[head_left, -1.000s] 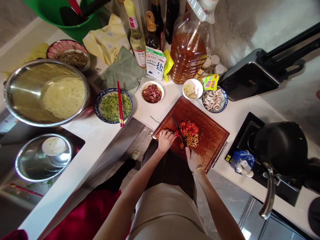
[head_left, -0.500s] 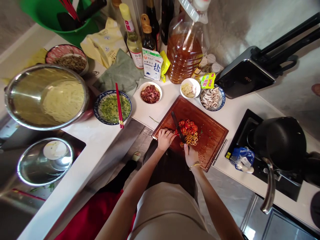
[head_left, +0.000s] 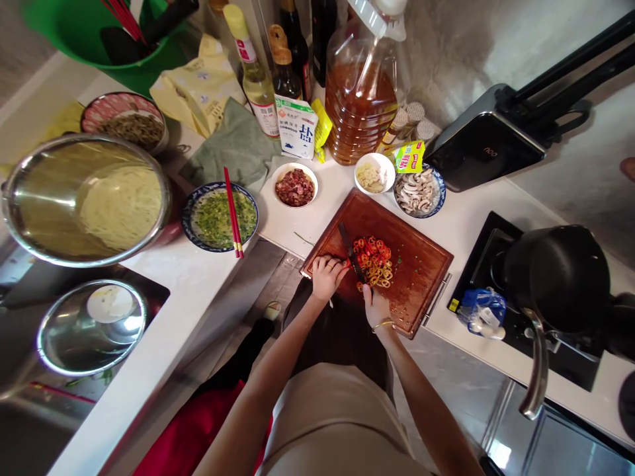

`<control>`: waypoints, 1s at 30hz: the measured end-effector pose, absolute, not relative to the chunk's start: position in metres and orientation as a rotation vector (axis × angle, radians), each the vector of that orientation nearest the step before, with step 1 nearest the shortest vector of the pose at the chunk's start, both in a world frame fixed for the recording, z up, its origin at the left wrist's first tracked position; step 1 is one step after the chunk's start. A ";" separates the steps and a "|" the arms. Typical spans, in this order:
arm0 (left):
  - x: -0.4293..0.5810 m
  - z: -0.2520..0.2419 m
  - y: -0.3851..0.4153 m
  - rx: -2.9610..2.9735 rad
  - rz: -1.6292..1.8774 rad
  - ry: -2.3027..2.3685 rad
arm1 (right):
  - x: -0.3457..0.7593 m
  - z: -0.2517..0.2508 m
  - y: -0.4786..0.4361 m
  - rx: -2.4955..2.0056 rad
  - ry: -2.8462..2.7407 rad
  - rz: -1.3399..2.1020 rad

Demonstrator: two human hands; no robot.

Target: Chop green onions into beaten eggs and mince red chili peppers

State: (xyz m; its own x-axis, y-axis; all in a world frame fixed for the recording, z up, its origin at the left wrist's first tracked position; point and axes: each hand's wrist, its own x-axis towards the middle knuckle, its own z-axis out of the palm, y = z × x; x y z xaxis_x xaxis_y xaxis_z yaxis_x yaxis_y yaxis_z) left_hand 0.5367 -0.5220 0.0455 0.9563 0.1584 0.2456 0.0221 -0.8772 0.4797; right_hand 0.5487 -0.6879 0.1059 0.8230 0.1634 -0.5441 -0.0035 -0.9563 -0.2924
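Note:
Over the near left part of a brown wooden cutting board [head_left: 414, 254], my left hand [head_left: 327, 276] is closed on a red chili pepper [head_left: 346, 264], of which only a short end shows. The handle of a dark knife [head_left: 351, 250] is gripped in my right hand [head_left: 376, 307]. Its blade stands beside the pepper's cut end, close to my left fingertips. Right of the blade lies a pile of sliced chili rings [head_left: 376, 258], red at the back and yellowish at the front. Small wet bits and seeds dot the board near my right hand.
Behind the board stand bowls of chopped meat [head_left: 294, 186], garlic [head_left: 373, 174] and sliced mushrooms [head_left: 418, 192]. At left are an egg-and-greens bowl [head_left: 211, 218] with red chopsticks [head_left: 233, 215] and a steel basin [head_left: 30, 198]. A black pot [head_left: 555, 277] sits on the stove. Someone in red stands at left.
The view has shifted slightly. Both hands keep nearly the same place, with the knife still at the pepper's end; the blade has moved a little towards my left hand.

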 end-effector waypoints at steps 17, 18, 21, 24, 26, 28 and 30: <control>0.534 0.059 -0.527 2.621 0.365 0.182 | 0.577 0.113 -0.722 -2.786 -0.274 0.968; 0.533 0.061 -0.526 2.622 0.365 0.196 | 0.576 0.113 -0.723 -2.781 -0.276 0.972; 0.531 0.062 -0.525 2.630 0.384 0.228 | 0.576 0.114 -0.725 -2.777 -0.294 0.971; 0.528 0.056 -0.525 2.635 0.417 0.183 | 0.578 0.115 -0.722 -2.790 -0.283 1.011; 0.527 0.051 -0.526 2.638 0.412 0.140 | 0.581 0.114 -0.718 -2.783 -0.262 1.065; 0.527 0.048 -0.527 2.641 0.390 0.121 | 0.582 0.110 -0.715 -2.782 -0.233 1.105; 0.527 0.047 -0.527 2.646 0.380 0.114 | 0.583 0.103 -0.713 -2.802 -0.192 1.095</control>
State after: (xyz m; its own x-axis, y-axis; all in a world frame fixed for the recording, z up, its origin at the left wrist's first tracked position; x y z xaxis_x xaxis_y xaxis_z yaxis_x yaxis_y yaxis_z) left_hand 0.5274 -0.5271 0.0473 0.9584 0.1437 0.2466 0.0161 -0.8898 0.4561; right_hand 0.5825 -0.7127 0.1030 0.7293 0.1636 -0.6643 0.0717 -0.9839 -0.1636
